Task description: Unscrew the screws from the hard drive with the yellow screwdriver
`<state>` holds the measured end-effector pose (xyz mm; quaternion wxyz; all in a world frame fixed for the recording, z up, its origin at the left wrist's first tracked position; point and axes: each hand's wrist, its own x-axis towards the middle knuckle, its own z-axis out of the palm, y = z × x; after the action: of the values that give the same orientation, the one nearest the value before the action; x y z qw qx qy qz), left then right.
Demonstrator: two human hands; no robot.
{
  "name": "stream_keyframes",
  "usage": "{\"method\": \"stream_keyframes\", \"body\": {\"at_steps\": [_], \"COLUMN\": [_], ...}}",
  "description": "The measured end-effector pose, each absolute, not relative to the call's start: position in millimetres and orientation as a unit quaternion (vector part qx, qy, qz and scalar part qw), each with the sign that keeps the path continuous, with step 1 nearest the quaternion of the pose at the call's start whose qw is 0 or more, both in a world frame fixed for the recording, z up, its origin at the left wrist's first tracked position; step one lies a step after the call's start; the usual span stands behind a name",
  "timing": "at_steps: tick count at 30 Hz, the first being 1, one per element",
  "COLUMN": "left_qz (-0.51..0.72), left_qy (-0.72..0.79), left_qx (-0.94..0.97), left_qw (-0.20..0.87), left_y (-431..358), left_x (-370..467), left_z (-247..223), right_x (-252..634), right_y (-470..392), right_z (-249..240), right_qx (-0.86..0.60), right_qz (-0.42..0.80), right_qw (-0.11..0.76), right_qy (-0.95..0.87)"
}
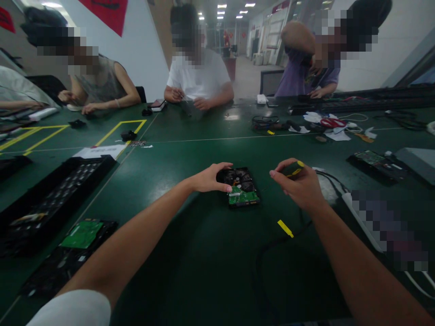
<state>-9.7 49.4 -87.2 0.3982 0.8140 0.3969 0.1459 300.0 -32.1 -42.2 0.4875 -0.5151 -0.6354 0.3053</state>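
Note:
On the green table in front of me lies a hard disk drive point(243, 183), its green circuit board facing up at the near end. My left hand point(212, 178) grips the drive by its left side, the thumb on the near part and the fingers at the far edge. To the right of the drive, raised off the table, my right hand point(301, 183) is closed around a small screwdriver point(298, 168) with a yellow and black handle. Its tip is too faint to make out, and it appears apart from the drive.
A black tray point(64, 194) and another hard drive point(73, 253) lie at left. A black cable with a yellow tag point(285, 228) and a white power strip point(367, 222) lie at right, near another drive point(377, 165). Several people sit across the table.

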Motion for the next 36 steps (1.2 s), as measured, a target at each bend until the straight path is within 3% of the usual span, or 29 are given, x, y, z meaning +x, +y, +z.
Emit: {"method": "stream_keyframes", "body": {"at_steps": [9,17,28,36], "left_qz": [0.193,0.192,0.084,0.088], "left_qy": [0.446,0.428,0.252,0.328], "left_qx": [0.825,0.877,0.961,0.940], "left_qw": [0.288,0.107,0.076,0.010], "left_y": [-31,-45,-2,-14], "left_x": [-24,9,45,63], "left_z": [-101,-110,-81,-85], "right_x": [299,300,301,302], "right_y": [-29,-24,-24,-22], "right_z": [-48,-56,-60,-64], "right_qx": [-0.515,-0.536,-0.553,-0.556], "right_qz": [0.304,0.266,0.228,0.229], "right_qw": [0.514,0.541,0.549,0.570], "right_qy": [-0.615,-0.591,-0.584,-0.560]}}
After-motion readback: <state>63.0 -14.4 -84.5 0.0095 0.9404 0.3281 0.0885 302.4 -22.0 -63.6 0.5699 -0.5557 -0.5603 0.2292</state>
